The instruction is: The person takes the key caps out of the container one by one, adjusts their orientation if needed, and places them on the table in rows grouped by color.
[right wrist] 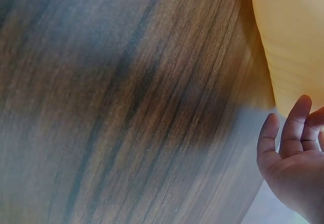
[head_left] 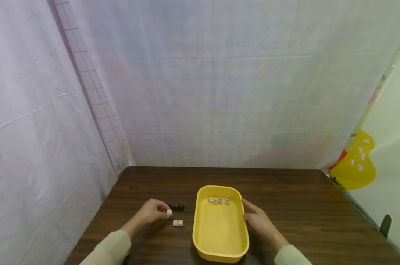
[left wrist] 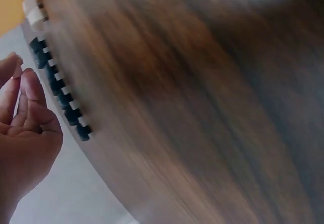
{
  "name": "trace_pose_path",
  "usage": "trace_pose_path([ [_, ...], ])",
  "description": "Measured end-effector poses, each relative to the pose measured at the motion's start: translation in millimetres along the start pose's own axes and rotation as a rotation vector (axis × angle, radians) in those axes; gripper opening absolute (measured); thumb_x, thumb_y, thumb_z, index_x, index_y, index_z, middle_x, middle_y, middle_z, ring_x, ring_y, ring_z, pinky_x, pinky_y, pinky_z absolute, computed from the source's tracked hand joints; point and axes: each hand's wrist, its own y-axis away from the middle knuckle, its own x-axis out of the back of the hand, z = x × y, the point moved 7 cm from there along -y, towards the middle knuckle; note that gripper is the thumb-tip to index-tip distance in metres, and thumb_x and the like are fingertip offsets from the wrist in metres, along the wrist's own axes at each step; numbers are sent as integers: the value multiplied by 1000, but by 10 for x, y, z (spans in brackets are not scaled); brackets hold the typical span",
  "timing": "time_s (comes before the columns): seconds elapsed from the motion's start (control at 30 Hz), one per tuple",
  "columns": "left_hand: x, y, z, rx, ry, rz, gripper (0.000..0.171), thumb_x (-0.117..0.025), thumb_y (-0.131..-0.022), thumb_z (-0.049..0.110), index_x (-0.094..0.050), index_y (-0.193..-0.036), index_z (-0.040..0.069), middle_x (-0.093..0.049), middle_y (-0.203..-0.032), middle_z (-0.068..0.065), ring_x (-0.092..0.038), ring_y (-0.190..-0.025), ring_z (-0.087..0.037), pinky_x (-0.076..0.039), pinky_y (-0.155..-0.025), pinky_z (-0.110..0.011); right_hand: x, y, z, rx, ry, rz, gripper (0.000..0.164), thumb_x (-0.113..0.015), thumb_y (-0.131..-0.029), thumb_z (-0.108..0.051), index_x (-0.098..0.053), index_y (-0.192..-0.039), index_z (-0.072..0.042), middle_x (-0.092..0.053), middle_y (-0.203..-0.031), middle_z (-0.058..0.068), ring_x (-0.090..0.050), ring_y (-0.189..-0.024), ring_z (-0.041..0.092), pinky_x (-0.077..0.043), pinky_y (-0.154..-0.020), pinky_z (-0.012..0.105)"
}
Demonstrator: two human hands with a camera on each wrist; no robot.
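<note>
My left hand (head_left: 155,211) pinches a small white keycap (head_left: 169,212) between thumb and fingertips, held over the table left of the yellow tray (head_left: 221,254). Just beyond it is a row of black keycaps (head_left: 177,207), partly hidden by the hand in the head view; the left wrist view shows the row (left wrist: 59,89) at more length. Two white keycaps (head_left: 178,223) sit side by side nearer to me. At the tray's right side is my right hand (head_left: 260,222), its fingers extended against the outer wall. In the right wrist view its fingers (right wrist: 295,127) look loosely bent.
Inside the tray, several pale keycaps (head_left: 221,200) with dark marks lie near the far end. The brown wooden table (head_left: 296,206) extends around it, with pale curtains (head_left: 220,110) behind and at the left. A dark object (head_left: 126,258) shows by the left sleeve.
</note>
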Motion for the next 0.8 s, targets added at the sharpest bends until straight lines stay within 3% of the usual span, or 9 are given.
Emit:
trace_pose_path([
  [0.2, -83, 46, -50, -36, -25, -85, 14, -81, -77, 0, -73, -88, 3, -65, -76, 3, -56, -67, -10, -49, -59, -26, -2, 3, 2, -9, -13, -2, 65, -53, -87, 3, -39, -150, -2, -40, -52, -2, -34, -44, 10, -34, -44, 23],
  [0.33, -128, 69, -63, -26, -32, -129, 13, -81, -76, 0, -73, -87, 3, -64, -74, 3, -56, -65, -9, -48, -57, -26, -4, 7, -5, -6, -16, -3, 64, -53, -88, 3, -39, -150, -2, -40, -52, -1, -34, -44, 11, -35, -45, 23],
  [0.8, -209, 74, -61, -21, -16, -150, 16, -81, -74, 0, -73, -88, 2, -66, -75, 2, -57, -69, -11, -48, -61, -26, -2, 21, 8, -21, -25, -5, 63, -54, -90, 1, -39, -151, -4, -42, -54, -1, -34, -44, 11, -35, -45, 24],
])
